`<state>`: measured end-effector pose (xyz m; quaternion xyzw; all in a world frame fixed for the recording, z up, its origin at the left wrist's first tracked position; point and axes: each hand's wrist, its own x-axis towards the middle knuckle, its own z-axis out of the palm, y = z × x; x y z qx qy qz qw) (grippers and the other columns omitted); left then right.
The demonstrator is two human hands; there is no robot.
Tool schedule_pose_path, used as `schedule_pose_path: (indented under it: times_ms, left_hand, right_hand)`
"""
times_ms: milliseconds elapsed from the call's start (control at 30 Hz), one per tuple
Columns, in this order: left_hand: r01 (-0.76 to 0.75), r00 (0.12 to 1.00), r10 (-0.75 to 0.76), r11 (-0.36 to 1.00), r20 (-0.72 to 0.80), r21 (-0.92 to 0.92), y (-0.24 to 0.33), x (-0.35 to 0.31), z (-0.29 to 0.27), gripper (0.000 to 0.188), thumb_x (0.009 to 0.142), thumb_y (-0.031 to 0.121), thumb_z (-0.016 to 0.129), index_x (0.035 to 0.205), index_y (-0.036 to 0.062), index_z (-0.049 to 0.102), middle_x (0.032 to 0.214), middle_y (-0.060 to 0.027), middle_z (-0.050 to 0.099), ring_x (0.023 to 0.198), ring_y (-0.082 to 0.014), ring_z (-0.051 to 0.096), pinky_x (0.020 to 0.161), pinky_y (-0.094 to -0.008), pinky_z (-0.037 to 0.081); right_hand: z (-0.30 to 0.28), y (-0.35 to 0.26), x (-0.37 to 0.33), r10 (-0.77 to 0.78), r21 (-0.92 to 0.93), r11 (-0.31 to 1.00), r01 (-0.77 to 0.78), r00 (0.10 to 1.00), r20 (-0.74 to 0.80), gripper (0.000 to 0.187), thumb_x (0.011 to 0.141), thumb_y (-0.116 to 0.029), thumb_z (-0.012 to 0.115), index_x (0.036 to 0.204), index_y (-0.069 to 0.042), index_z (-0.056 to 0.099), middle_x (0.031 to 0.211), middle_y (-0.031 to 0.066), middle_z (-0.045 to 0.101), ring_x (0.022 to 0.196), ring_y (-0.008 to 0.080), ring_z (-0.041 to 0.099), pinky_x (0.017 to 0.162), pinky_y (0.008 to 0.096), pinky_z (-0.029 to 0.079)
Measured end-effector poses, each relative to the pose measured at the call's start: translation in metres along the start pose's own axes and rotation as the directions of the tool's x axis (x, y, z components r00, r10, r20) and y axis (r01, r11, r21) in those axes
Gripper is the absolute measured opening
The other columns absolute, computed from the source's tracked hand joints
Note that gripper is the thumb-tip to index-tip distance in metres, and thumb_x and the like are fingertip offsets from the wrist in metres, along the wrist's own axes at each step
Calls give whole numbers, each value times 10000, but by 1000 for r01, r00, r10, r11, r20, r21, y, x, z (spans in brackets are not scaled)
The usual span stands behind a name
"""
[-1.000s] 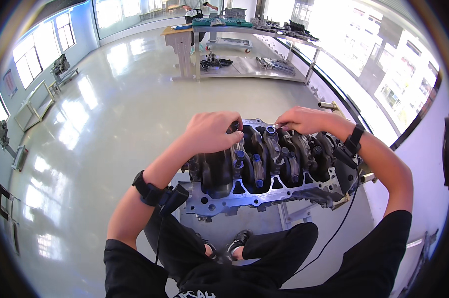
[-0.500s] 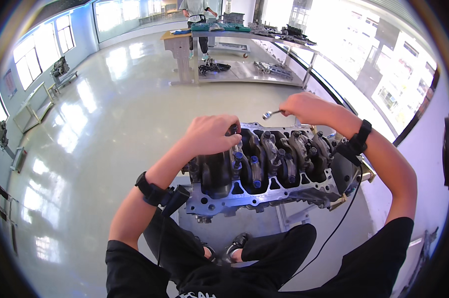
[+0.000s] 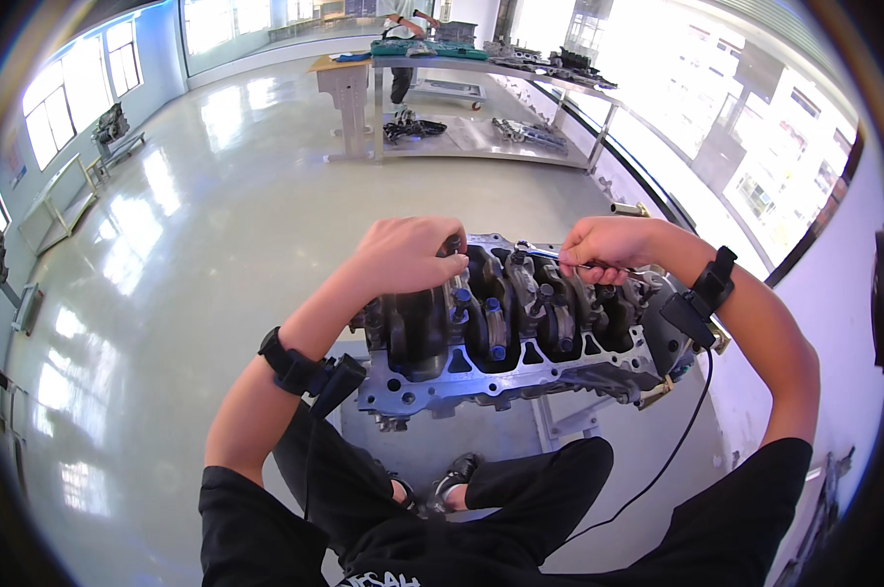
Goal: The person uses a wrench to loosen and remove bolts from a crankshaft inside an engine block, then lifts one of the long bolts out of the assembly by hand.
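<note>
An engine block (image 3: 432,391) lies in front of me, its open side up, with bearing caps and several upright bolts (image 3: 460,296) in rows. My left hand (image 3: 400,256) is closed at the block's far left, thumb and fingers round a dark bolt head (image 3: 452,246) that they mostly hide. In my closed right hand (image 3: 606,245) is a combination wrench (image 3: 544,255), held level over the far row. Its ring end is at a bolt on the second cap from the left; whether it is seated I cannot tell. The open end sticks out to the right of my fist.
The block rests on a stand (image 3: 567,416) above my feet. Beyond it is a metal workbench (image 3: 481,147) with parts on both levels, and a person (image 3: 403,34) behind it. A black cable (image 3: 647,470) hangs from my right wrist device. Another engine (image 3: 111,124) stands far left.
My right hand has come down and left, bringing the wrench from above the block onto the far bolt row. My left hand stays at its bolt. The person behind the bench has bent forward.
</note>
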<state>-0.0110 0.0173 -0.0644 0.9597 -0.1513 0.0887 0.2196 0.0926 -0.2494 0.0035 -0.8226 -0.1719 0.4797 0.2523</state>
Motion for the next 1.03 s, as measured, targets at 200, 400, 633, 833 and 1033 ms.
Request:
schedule_pose_path:
  times_ms: [200,400,633,833,1033]
  left_hand:
    - [7,1000,-7,1000,6,8,0,1,1,265,818,332,573,970,121,625,961,-94,651,951,-283,607,828,-384,452]
    - [2,1000,-2,1000,8,-1,2,1,1,257,815,324,579,966,121,625,955,-94,652,945,-286,610,827,-383,452]
    - [26,1000,-26,999,9,-23,2,-1,-1,257,810,316,589,966,116,622,940,-99,650,926,-286,613,815,-384,456]
    - [-21,1000,21,1000,-14,-8,-2,1,3,261,809,318,592,971,114,619,903,-96,648,892,-289,616,799,-380,456]
    - [-11,1000,11,1000,7,-11,-1,3,2,260,807,319,598,970,116,618,913,-100,644,896,-283,613,784,-385,454]
  right_hand:
    - [-11,1,13,154,-89,985,-146,985,83,360,994,-322,416,779,-45,495,534,-53,334,416,34,270,371,213,243]
    - [-17,4,22,292,-220,933,-286,956,-3,573,954,-510,435,616,-50,483,479,-58,281,392,52,262,362,242,212]
    - [9,18,25,-326,-673,739,-42,852,-411,756,851,-651,504,490,12,482,457,96,423,415,202,424,439,371,368]
    - [6,17,17,-314,-691,719,-69,855,-412,739,825,-632,554,548,52,533,467,122,438,442,254,465,476,391,391]
    - [5,30,14,-517,-806,591,27,780,-353,525,813,-473,646,614,12,638,478,154,520,480,246,563,497,397,404]
